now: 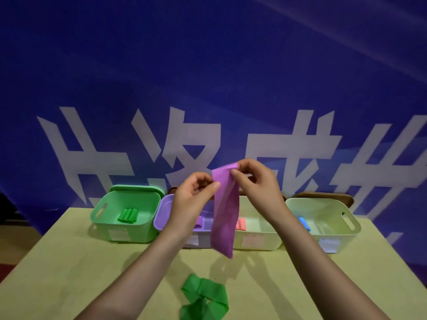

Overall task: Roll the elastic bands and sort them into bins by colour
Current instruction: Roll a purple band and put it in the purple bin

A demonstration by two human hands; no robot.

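I hold the purple band (225, 211) at frame centre, long axis vertical, hanging above the table (69, 262). My right hand (256, 181) pinches its top edge; my left hand (194, 192) pinches its side. A green band (203, 299) lies at lower centre. A blue banner (208, 65) fills the background.

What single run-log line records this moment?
left hand + right hand: pinch purple band top, hanging unrolled | green band: loose on table | purple bin: awaiting
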